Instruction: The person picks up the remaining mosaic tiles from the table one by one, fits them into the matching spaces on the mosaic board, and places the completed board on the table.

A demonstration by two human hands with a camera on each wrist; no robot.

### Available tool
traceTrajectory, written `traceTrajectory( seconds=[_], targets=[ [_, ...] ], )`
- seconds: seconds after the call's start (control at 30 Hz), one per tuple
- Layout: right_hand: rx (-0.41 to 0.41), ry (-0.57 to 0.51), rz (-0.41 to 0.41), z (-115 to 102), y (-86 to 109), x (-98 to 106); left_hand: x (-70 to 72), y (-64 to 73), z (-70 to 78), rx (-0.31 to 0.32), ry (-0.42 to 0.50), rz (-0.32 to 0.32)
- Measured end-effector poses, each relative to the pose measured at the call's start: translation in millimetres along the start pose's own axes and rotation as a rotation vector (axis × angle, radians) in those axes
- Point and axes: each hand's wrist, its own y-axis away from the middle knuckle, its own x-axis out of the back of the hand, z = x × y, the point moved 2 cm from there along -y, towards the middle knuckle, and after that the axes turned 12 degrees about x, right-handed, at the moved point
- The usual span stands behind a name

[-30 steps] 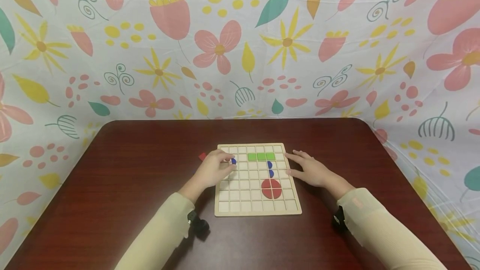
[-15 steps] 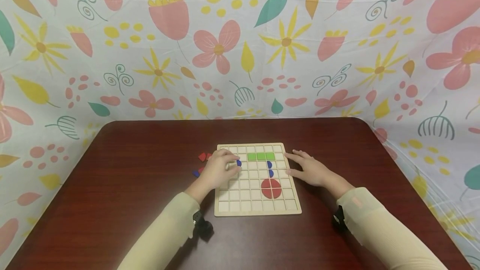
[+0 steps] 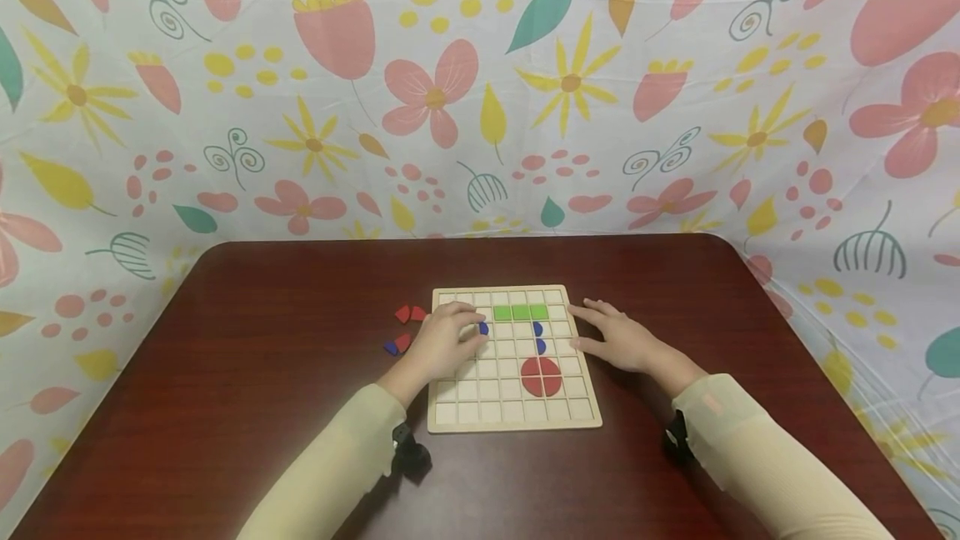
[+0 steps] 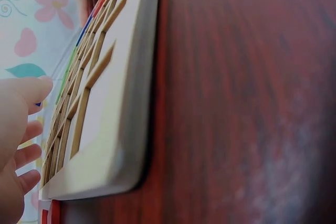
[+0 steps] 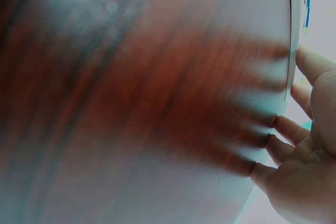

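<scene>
My left hand (image 3: 444, 342) is over the left part of a wooden grid board (image 3: 440, 415). Between its thumb and fingertips it pinches a small blue rounded piece (image 3: 483, 328); in the left wrist view only a sliver of blue shows by the thumb. My right hand (image 3: 618, 338) touches the board's right edge with spread fingers, and the right wrist view shows thumb and fingertips along that edge. On the grid lie a row of green squares (image 3: 521, 312), two blue half-round pieces (image 3: 541, 346) and a red disc (image 3: 541, 377) divided by the grid lines.
Left of the board, on the dark red-brown table (image 3: 300, 407), lie several loose red pieces (image 3: 402, 314) and a blue piece (image 3: 391, 348). Behind the table hangs a floral cloth (image 3: 427, 173). Each wrist wears a black camera (image 3: 411, 452).
My left hand has shifted right across the board with the blue piece, uncovering loose red and blue pieces on the table. My right hand has stayed at the board's edge.
</scene>
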Motion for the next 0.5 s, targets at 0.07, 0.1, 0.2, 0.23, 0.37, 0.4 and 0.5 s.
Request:
traceTrajectory(
  seconds=[0.07, 0.1, 0.2, 0.23, 0.37, 0.4, 0.5],
  targets=[
    [-0.004, -0.004, 0.001, 0.1, 0.1, 0.6, -1.2, -0.4, 0.6, 0.001, -0.005, 0.006],
    [-0.004, -0.005, 0.001, 0.3, 0.0, 0.6, -1.8, -0.7, 0.9, 0.000, -0.004, 0.009],
    [-0.004, -0.004, 0.005, 0.2, 0.0, 0.8, -4.0, -1.3, 1.7, 0.007, -0.009, 0.007],
    [-0.005, -0.003, 0.005, 0.2, 0.1, 0.7, -4.8, -1.6, 2.1, 0.011, -0.010, 0.003],
    [-0.011, 0.003, 0.004, 0.3, 0.0, 0.8, -7.7, -1.8, 3.9, 0.023, -0.019, -0.015],
    [-0.011, 0.002, 0.003, 0.3, 0.0, 0.9, -8.4, -1.9, 4.4, 0.026, -0.021, -0.018],
    [-0.012, 0.004, 0.003, -0.4, 0.1, 1.2, -10.1, -2.3, 6.3, 0.030, -0.032, -0.022]
  ],
)
